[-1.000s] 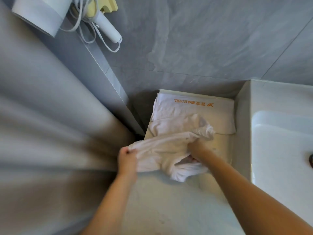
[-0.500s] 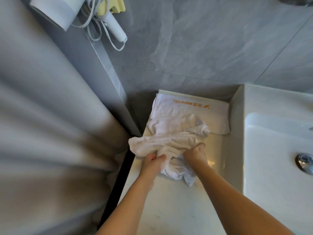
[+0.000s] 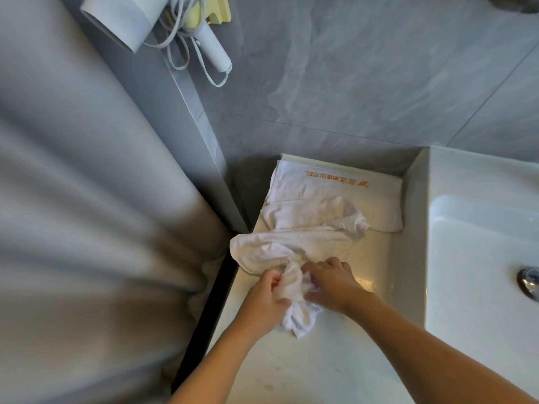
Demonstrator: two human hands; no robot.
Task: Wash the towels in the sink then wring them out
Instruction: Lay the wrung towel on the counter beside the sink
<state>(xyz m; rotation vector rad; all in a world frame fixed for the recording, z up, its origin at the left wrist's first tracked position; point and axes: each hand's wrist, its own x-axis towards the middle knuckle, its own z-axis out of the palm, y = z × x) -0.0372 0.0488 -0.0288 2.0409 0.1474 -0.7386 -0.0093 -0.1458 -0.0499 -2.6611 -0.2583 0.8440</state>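
Note:
A crumpled white towel lies bunched on the pale counter left of the sink. My left hand grips the bunched near end of it, fingers curled around the cloth. Right beside it, my right hand clutches the same bunch from the other side. A tail of the towel hangs out below both hands. Behind it lies a folded white towel with orange hotel lettering, against the back wall. The white sink is at the right, its metal drain at the frame's edge.
A grey curtain fills the left side, close to the counter's edge. A white hair dryer with a coiled cord hangs on the grey tiled wall above. The sink's raised rim borders the counter on the right.
My left hand moved right from the towel's left edge to meet my right hand. Both hands pulled the cloth together toward me into a tighter bunch.

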